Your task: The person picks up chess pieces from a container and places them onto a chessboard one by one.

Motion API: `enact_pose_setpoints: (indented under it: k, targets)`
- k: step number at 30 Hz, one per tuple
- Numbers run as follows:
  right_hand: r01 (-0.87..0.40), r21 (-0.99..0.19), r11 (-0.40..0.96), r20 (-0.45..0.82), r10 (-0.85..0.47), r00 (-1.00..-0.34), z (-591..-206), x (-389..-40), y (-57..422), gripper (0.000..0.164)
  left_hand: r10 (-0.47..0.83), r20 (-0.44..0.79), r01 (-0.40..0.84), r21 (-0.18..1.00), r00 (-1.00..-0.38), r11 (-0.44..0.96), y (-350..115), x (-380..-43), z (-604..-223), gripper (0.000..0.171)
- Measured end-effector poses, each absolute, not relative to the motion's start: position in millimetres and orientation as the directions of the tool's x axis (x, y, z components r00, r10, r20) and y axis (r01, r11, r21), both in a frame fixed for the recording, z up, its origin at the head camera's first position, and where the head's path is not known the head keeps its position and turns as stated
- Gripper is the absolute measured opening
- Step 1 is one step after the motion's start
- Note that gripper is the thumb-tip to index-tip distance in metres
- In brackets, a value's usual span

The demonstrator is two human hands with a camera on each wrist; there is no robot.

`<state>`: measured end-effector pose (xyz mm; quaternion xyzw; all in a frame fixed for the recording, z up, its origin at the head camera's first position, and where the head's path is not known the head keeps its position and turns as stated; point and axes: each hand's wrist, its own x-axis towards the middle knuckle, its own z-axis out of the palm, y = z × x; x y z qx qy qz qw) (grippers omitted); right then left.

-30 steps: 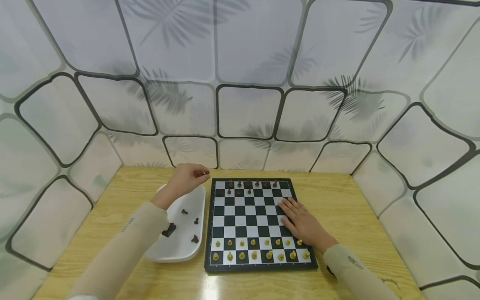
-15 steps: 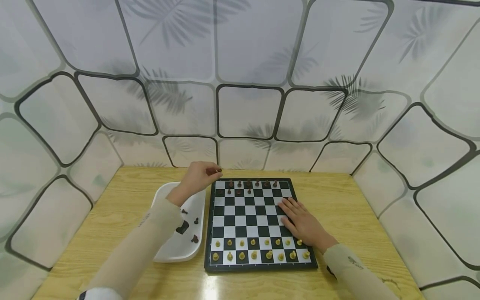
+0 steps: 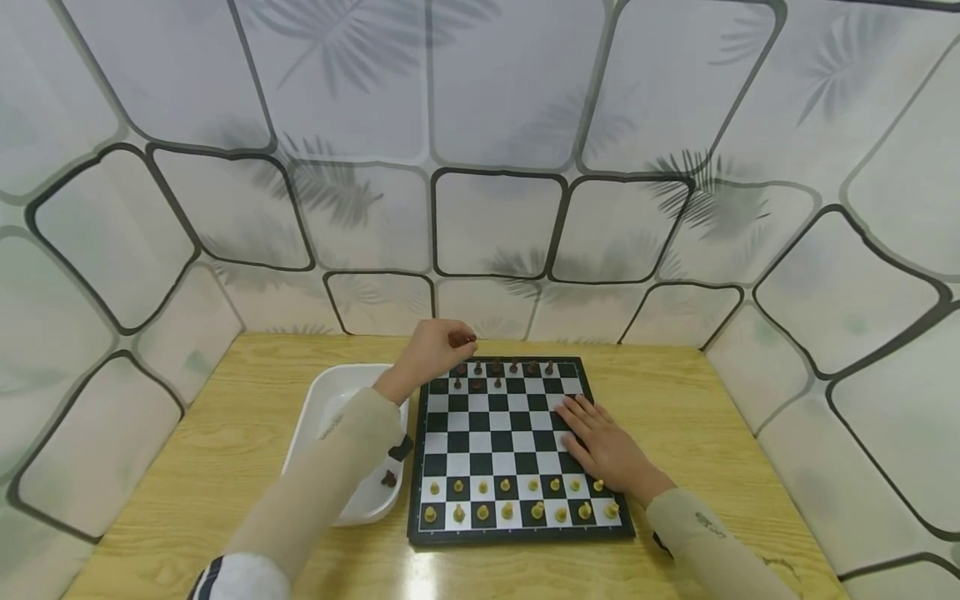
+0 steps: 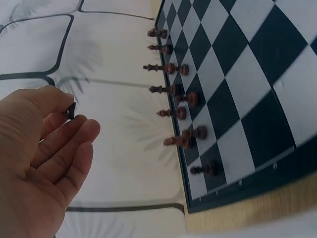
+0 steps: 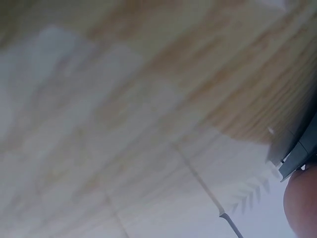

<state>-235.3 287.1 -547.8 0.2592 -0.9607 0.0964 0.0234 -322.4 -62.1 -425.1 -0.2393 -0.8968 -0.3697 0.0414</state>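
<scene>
Pale walls (image 3: 495, 221) patterned with dark rounded outlines and grey leaves enclose a wood-grained counter (image 3: 690, 433). On it lies a black-and-white chessboard (image 3: 491, 442), with a white tray (image 3: 322, 417) just beside its left edge. The left hand (image 3: 431, 354) is above the board's far left corner, its thumb and index finger pinching a small dark chess piece (image 4: 71, 111). The right hand (image 3: 602, 450) rests flat on the board's right side, fingers extended. Yellow pieces (image 3: 507, 509) fill two near rows; reddish-brown pieces (image 3: 497, 367) stand along the far side. Another reddish-brown piece (image 3: 388, 479) lies in the tray, partly covered by the left sleeve (image 3: 337, 467).
</scene>
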Motion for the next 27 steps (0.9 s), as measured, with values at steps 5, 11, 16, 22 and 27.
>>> enact_pose_setpoints:
  k: [5, 11, 16, 22, 27]
  targets:
    - [-0.502, -0.171, 0.848, 0.091, -0.493, -0.865, -547.7, -235.5, 287.4, 0.06, 0.418, 0.229, 0.457, 0.657, -0.879, 0.6, -41.2, -324.1, -428.5, 0.02]
    - [-0.498, -0.159, 0.853, 0.079, -0.492, -0.867, -547.7, -235.3, 286.8, 0.061, 0.435, 0.214, 0.459, 0.656, -0.874, 0.599, -13.8, -328.0, -434.8, 0.017]
    - [-0.503, -0.169, 0.847, 0.104, -0.493, -0.864, -545.6, -234.1, 286.9, 0.06, 0.447, 0.223, 0.467, 0.679, -0.867, 0.566, 8.1, -331.7, -435.6, 0.015]
    - [-0.51, -0.167, 0.844, 0.108, -0.498, -0.86, -544.5, -233.2, 286.2, 0.059, 0.453, 0.214, 0.456, 0.711, -0.866, 0.536, 28.0, -335.2, -438.0, 0.015]
    - [-0.5, -0.177, 0.848, 0.082, -0.493, -0.866, -540.2, -232.4, 284.9, 0.06, 0.451, 0.227, 0.463, 0.711, -0.863, 0.53, 41.4, -337.8, -440.4, 0.018]
